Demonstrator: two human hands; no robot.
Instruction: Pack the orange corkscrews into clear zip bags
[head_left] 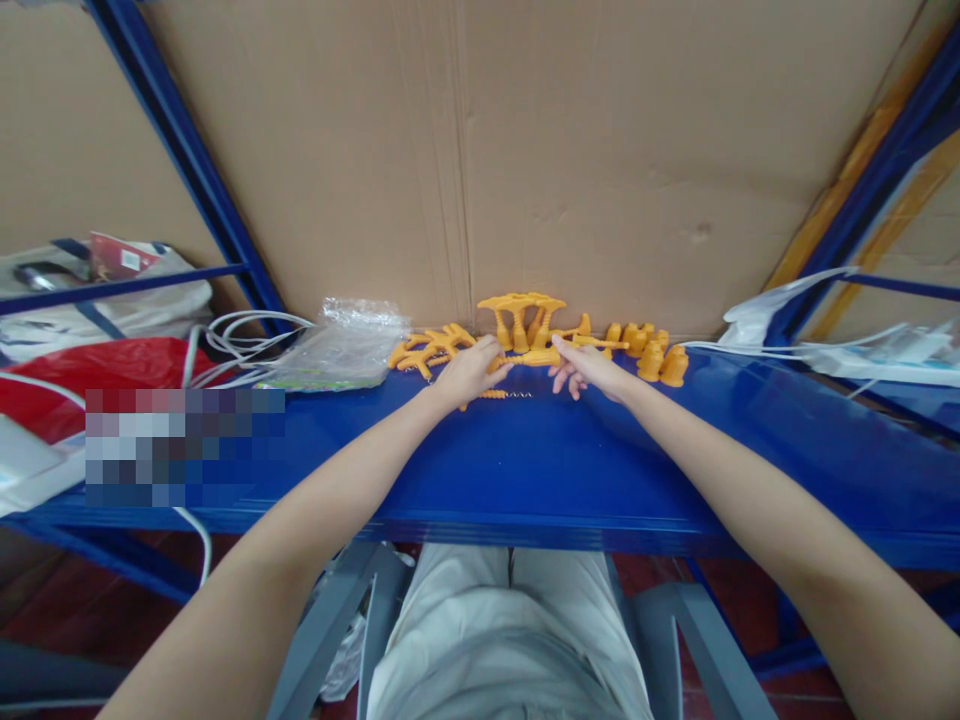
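A yellow plastic corkscrew [534, 358] lies crosswise between my two hands, just above the blue table. My left hand [471, 374] is closed around its left end. On the right end, the thumb and forefinger of my right hand [589, 368] pinch it, with the other fingers loosely curled. A yellow threaded shaft with a silver metal spiral [517, 395] rests on the table in front of my left hand. Behind the hands stand several T-topped yellow corkscrews [521, 312]. Yellow branching handles [431, 348] are heaped left, and bell-shaped yellow bases [664, 364] stand right.
A clear plastic bag [337, 345] lies left of the yellow parts, near white cables [255, 322] and a red bag [135, 372]. Cardboard [600, 150] closes off the back. Blue posts [187, 150] rise at both sides. At far right is a white power strip [911, 355].
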